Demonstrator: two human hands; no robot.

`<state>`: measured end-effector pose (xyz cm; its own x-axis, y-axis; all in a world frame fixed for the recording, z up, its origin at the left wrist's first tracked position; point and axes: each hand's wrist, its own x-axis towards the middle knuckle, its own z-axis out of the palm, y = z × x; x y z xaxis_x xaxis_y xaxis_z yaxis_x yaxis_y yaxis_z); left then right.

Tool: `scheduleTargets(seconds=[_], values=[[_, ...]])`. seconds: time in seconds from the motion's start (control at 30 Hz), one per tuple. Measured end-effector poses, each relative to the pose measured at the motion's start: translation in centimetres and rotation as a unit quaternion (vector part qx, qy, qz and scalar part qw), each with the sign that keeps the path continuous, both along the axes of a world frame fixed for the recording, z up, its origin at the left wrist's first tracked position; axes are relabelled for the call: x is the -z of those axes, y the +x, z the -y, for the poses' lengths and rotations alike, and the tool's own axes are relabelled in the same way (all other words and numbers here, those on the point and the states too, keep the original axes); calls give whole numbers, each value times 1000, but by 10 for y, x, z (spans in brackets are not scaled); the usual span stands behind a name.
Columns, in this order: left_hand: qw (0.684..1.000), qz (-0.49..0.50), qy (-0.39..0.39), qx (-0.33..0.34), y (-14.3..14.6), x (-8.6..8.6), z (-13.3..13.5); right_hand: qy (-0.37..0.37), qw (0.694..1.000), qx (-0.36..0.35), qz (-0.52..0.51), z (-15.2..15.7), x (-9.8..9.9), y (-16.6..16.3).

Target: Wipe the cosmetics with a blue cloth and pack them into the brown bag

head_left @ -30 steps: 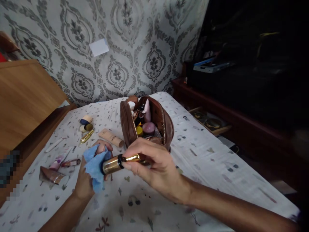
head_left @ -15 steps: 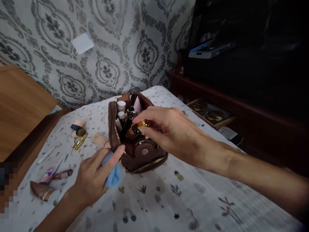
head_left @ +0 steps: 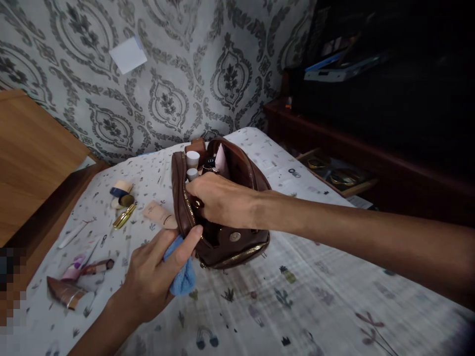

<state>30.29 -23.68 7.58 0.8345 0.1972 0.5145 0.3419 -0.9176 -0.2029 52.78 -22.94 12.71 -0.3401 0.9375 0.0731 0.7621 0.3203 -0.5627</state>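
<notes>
Brown bag [head_left: 226,251], frame centre: left hand [head_left: 146,279], gripping blue cloth [head_left: 184,278], should steady it; right hand [head_left: 226,201] inside, grip hidden from me.

The bag [head_left: 179,193] looks smooth and leathery, its zip [head_left: 248,253] shiny metal, the blue cloth [head_left: 183,278] fluffy.

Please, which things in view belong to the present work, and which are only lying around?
In the work:
left hand, holding the blue cloth
right hand, reaching into the open brown bag

Apparently just lying around:
gold tube, pink tube on the patterned sheet
</notes>
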Motion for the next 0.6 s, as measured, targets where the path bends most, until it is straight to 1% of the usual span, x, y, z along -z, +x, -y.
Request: scheduleTargets(seconds=[0.17,0.23,0.4,0.5,0.6], values=[[1000,2,-6,3,1,0,0,-28,998,13,58,-5,-1,-7],[1000,4,-4,3,2,-1,1,-22,997,10,71,-7,-1,-8],[1000,7,0,-3,4,-2,3,18,998,1,66,-11,4,-7],[1000,11,-2,-9,2,-1,3,18,998,1,65,-10,3,-7],[1000,10,-6,-10,1,0,2,-2,996,1,86,-6,-2,-8]])
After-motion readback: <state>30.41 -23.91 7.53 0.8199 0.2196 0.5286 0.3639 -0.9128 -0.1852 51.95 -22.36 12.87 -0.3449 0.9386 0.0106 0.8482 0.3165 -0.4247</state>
